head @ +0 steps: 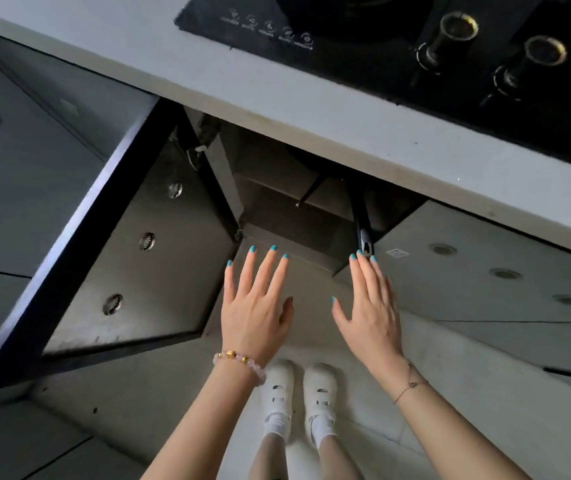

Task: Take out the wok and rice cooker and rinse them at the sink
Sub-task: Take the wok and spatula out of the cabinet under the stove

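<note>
the wok [359,216] is inside the open cabinet [277,206] under the bench [277,98], handle poking out, left hand [256,306] and right hand [372,306] both flat, holding nothing, right fingertips [359,262] just by the handle's end

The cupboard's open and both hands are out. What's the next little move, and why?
Probably the right hand should curl round the black handle sticking out of the cupboard: its fingertips are at the handle's tip, it holds nothing, and what looks like the wok sits inside.
</note>
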Available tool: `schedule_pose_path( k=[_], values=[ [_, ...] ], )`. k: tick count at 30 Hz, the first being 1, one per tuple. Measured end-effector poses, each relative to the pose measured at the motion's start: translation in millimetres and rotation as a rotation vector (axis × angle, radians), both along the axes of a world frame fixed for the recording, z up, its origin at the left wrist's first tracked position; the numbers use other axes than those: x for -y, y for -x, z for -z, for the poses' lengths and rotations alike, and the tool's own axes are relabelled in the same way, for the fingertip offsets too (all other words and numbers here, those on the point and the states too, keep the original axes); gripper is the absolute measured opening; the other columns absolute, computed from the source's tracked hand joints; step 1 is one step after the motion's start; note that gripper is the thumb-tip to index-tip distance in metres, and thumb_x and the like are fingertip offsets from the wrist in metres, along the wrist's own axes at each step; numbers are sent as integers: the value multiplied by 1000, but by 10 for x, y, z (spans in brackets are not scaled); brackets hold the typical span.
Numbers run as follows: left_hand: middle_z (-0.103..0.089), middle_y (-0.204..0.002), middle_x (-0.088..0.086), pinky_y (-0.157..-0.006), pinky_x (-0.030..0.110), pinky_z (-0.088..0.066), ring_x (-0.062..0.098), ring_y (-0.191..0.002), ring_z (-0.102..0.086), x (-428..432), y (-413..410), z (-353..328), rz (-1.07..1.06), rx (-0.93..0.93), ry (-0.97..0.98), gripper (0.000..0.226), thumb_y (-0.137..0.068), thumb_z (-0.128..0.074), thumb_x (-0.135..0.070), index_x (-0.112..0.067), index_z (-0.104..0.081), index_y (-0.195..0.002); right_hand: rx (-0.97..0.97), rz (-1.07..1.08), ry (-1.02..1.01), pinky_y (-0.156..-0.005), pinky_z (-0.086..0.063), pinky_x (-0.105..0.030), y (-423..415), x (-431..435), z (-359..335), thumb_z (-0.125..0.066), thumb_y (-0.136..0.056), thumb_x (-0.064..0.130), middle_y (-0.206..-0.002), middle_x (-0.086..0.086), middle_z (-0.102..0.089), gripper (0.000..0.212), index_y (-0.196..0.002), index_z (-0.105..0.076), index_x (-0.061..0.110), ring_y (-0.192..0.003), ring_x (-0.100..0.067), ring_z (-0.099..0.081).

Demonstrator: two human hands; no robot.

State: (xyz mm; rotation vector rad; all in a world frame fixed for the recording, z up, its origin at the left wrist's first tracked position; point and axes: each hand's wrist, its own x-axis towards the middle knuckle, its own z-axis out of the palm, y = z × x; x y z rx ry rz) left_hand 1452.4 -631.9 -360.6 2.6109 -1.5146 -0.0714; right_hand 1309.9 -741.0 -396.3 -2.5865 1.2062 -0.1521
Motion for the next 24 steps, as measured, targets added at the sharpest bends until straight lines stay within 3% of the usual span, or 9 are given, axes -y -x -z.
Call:
schedule_pose_path(
  k=[12,20,24],
  values=[
    [-54,-135,10,-101,59,-35,37,-128,-45,346,133,670,74,-101,-19,66,-68,-76,-26,-8,-55,-128,-151,146,-37,-115,-24,-46,214,399,699,-60,-86,31,-154,-6,-27,74,-148,-25,9,-143,-26,-23],
    [-51,-138,8,-106,55,-33,33,-132,-41,388,291,766,85,-206,-77,63,-75,-70,-29,-11,-52,-132,-95,87,194,-101,-42,-45,155,638,466,-65,-81,24,-141,-8,-49,61,-137,-47,7,-127,-29,-48],
    [-54,-135,9,-105,55,-33,34,-131,-43,449,345,620,108,-256,0,60,-75,-71,-26,-9,-54,-129,-26,67,252,-96,-45,-41,109,678,240,-68,-79,20,-135,-9,-54,58,-132,-51,6,-121,-28,-54]
  ],
)
